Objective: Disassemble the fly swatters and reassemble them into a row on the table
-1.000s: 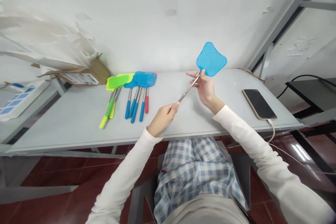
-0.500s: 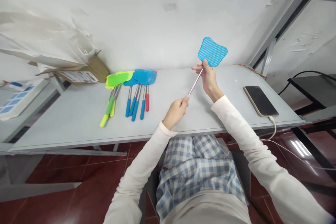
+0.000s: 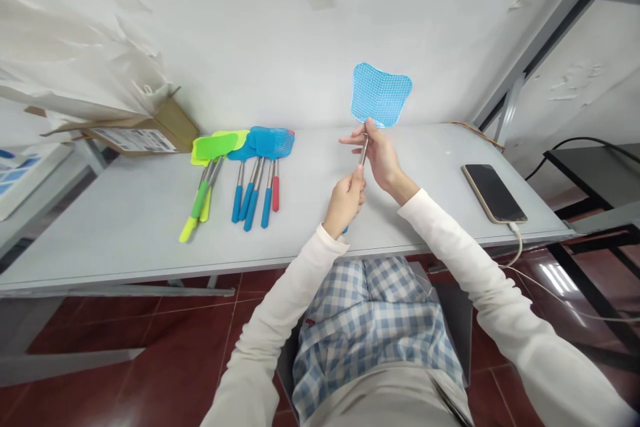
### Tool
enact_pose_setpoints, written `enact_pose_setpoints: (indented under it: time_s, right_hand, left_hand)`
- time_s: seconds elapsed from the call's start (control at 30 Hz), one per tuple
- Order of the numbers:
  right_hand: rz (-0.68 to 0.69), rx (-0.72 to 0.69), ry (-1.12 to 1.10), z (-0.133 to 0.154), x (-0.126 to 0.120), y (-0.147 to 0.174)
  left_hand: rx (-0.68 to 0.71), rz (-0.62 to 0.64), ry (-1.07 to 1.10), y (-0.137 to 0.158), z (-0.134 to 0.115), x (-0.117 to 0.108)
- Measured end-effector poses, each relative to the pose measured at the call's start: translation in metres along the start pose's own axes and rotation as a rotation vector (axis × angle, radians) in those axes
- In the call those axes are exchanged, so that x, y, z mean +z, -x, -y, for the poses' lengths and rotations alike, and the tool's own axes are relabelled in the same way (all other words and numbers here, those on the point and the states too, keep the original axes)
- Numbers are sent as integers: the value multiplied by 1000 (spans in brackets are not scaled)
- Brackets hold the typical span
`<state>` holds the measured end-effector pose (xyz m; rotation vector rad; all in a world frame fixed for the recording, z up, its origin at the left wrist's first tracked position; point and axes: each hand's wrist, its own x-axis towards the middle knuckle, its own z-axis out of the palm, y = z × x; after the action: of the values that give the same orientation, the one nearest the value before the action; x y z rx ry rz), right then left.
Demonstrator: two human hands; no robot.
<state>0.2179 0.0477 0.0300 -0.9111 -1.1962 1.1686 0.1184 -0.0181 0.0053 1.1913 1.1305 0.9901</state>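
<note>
A blue fly swatter point(image 3: 381, 95) is held up over the table in both hands, its mesh head at the top. My left hand point(image 3: 346, 199) is closed round the lower part; a bit of blue handle shows beneath it. My right hand point(image 3: 381, 155) pinches the metal shaft just under the head with thumb and fingers, the other fingers stretched to the left. Left of my hands lie several blue fly swatters point(image 3: 253, 203), one with a red handle point(image 3: 276, 193), and beside them green and yellow fly swatters point(image 3: 203, 197), heads overlapping toward the wall.
A phone point(image 3: 494, 193) with a white cable plugged in lies on the grey table point(image 3: 125, 227) at the right. An opened cardboard box point(image 3: 150, 130) stands at the back left against the wall. A black stool or frame point(image 3: 595, 173) is off to the right.
The visible metal shaft between my hands has become shorter as they came closer together. The swatter's head has swung left and stands more upright. The view has shifted slightly.
</note>
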Motion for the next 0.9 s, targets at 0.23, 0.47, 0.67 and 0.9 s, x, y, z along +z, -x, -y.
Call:
enact_pose_setpoints:
  time_s: [0.23, 0.47, 0.67, 0.9]
  right_hand:
    - [120, 124, 2, 2, -9, -17]
    - [-28, 77, 52, -9, 4, 1]
    - [68, 147, 49, -17, 2, 4]
    - [60, 97, 114, -29, 31, -4]
  left_hand:
    - [-101, 10, 127, 5, 0, 1]
    - [-125, 55, 156, 7, 7, -2]
    - [-122, 69, 159, 20, 18, -20]
    - [68, -77, 11, 34, 18, -62]
